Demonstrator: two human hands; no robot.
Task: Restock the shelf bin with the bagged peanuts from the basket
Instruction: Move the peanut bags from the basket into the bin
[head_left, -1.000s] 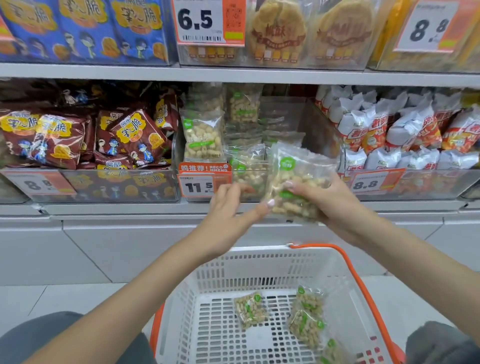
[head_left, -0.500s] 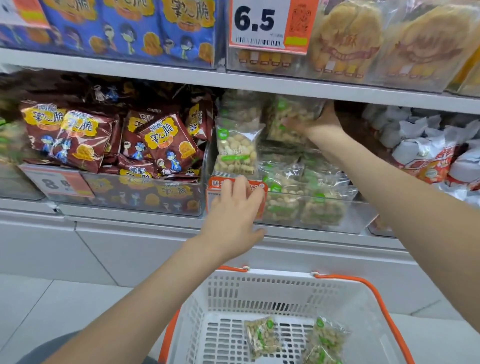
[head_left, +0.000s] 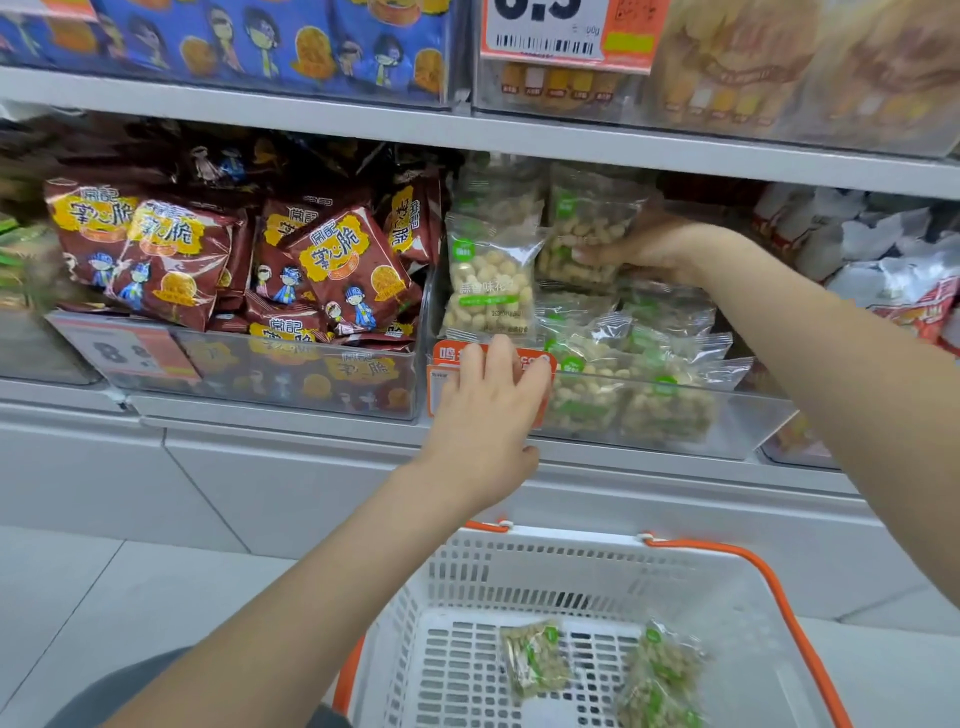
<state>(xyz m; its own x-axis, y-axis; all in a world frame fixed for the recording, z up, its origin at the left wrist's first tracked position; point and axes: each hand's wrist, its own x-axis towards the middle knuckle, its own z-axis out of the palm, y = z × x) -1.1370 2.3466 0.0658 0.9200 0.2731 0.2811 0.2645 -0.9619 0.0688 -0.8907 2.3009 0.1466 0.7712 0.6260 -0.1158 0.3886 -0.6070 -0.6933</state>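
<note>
A: Peanut bag (head_left: 587, 234), clear with a green label, is up at the far end of the shelf bin (head_left: 737, 415), in the right hand (head_left: 649, 249). The fingers are wrapped around its lower edge, and the bag stands upright, behind the heap of bags already lying in the bin.

B: And the left hand (head_left: 488, 410)?

A: It holds nothing. The fingers are spread flat against the near front of the bin, over the orange price tag (head_left: 447, 358), so most of the tag is hidden.

B: What else sits in the bin?

A: One upright bag (head_left: 491, 280) stands at the bin's left side, just beside the held one. To the right of it, lower down, several bags lie loosely piled, some pressed against the clear front wall.

B: Is the basket (head_left: 467, 571) still holding anything?

A: Yes. The white basket with orange handles is near the bottom of the view, below the shelf. One bag (head_left: 535, 660) lies near the middle of its floor, and a small cluster of bags (head_left: 662, 680) lies to the right; I cannot tell how many are in the cluster.

B: Neighbours on the shelf?

A: Dark red snack packets (head_left: 343, 265) fill the bin to the left, and white packets (head_left: 893, 270) sit to the right, partly behind the right forearm.
</note>
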